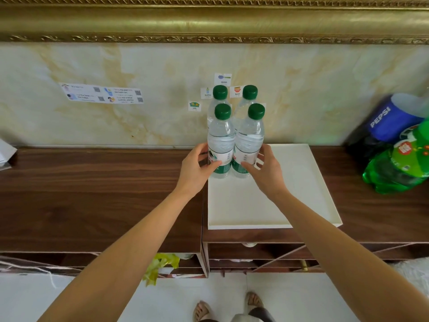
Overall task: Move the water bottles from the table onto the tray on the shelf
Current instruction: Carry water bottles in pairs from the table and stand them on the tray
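Note:
Several clear water bottles with green caps stand upright in a tight cluster at the far left corner of the white tray (308, 189) on the dark wooden shelf. My left hand (197, 167) curls around the front left bottle (221, 140), thumb across its label. My right hand (264, 169) curls around the front right bottle (249, 140) from its right side. Two more bottles, the rear left bottle (219, 94) and the rear right bottle (249, 94), stand directly behind, mostly hidden except for caps and shoulders.
A blue Pepsi bottle (390, 119) and a green soda bottle (399, 168) lean at the right end of the shelf top (92, 194). Paper labels are stuck on the marble wall behind. Open compartments lie under the shelf top; my sandalled feet are on the white floor.

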`<state>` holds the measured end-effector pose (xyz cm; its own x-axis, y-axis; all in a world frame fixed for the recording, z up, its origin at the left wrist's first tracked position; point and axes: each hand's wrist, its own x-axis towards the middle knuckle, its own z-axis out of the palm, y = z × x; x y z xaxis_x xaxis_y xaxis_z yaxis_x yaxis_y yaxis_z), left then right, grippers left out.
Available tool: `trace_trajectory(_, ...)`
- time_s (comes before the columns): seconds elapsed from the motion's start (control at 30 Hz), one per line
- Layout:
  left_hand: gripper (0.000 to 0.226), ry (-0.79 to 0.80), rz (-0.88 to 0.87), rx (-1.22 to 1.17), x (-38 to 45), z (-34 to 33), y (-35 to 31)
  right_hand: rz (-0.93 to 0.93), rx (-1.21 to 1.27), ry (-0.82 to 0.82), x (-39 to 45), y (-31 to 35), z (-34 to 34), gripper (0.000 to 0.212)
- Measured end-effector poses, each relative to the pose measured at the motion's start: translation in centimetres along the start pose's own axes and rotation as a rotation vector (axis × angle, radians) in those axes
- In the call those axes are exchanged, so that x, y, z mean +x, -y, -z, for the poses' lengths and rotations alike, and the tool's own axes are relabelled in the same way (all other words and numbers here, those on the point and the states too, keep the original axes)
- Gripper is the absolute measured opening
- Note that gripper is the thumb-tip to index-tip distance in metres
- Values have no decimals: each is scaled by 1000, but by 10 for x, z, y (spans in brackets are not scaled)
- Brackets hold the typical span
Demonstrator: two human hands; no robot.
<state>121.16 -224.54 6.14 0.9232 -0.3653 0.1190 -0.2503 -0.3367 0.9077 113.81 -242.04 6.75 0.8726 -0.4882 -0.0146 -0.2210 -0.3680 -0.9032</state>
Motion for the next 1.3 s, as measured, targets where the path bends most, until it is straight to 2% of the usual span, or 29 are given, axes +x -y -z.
trace_trajectory(0.1,45,-4,101,12,-10,7,1,-54,-66,2,-10,-8,3,56)
trace_trajectory(0.17,38,5,213,48,-19,14,1,-88,-104,7,-21,-17,4,41)
trace_trajectory(0.27,27,9,278,206,-45,25,1,-66,-171,171,-36,-19,1,24)
trace_trajectory(0.47,22,69,453,504,-132,51,16,257,-271,582,-62,-12,-35,16)
trace_trajectory(0.63,27,77,720,801,-234,83,13,485,-355,901,-114,4,-88,10)
trace_trajectory(0.83,30,-9,1012,731,-378,118,21,775,-509,1187,-208,35,-158,11)
trace_trajectory(1.03,30,-224,1220,613,-530,167,48,1084,-671,1347,-332,71,-260,17)
trace_trajectory(1.1,31,-279,1268,594,-581,189,57,1177,-706,1383,-383,86,-300,20)
trace_trajectory(1.3,33,-365,1370,601,-706,283,70,1284,-702,1426,-518,142,-412,20)
